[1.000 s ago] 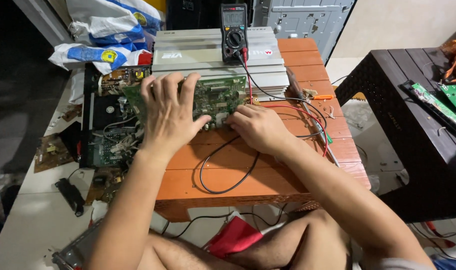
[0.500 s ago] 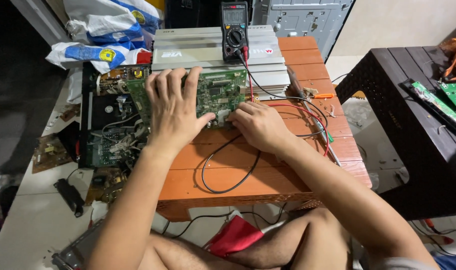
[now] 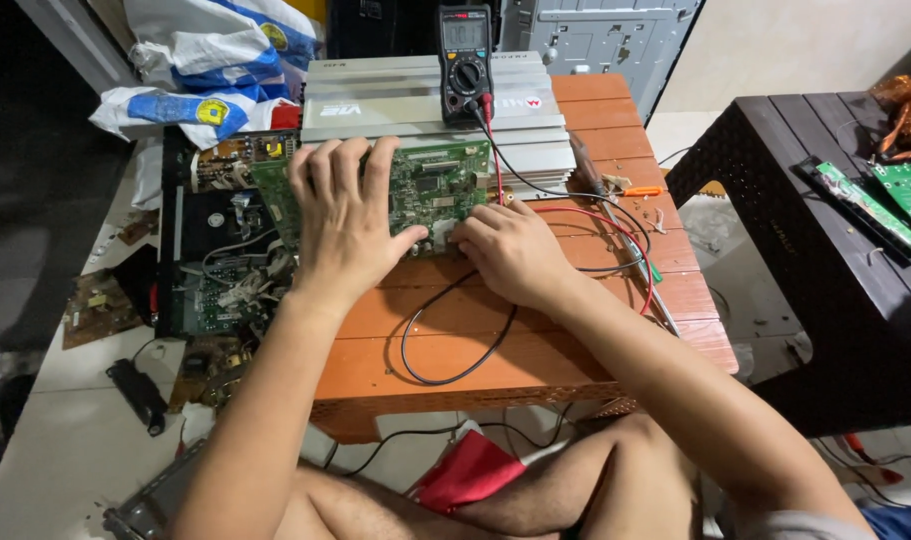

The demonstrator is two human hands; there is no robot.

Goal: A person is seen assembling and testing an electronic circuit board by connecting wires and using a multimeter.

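Note:
A green circuit board point(image 3: 435, 185) lies on the orange plastic table point(image 3: 575, 330), against a silver ribbed metal case point(image 3: 395, 100). My left hand point(image 3: 345, 215) lies flat on the board's left half with its fingers spread, pressing it down. My right hand point(image 3: 510, 250) is closed at the board's lower right corner, fingertips pinched at a small white connector there; what it grips is hidden. A black multimeter point(image 3: 465, 55) stands on the case, with its red lead point(image 3: 615, 225) and black lead point(image 3: 445, 375) running down across the table past my right hand.
An opened black device with boards and wires point(image 3: 215, 270) sits left of the table. Plastic bags point(image 3: 205, 60) lie behind it. A dark table point(image 3: 825, 250) at the right holds more green boards point(image 3: 900, 190). A screwdriver with an orange handle point(image 3: 625, 190) lies on the orange table.
The view has shifted slightly. My left hand stays flat on the board; my right hand has edged a little toward the board's lower corner.

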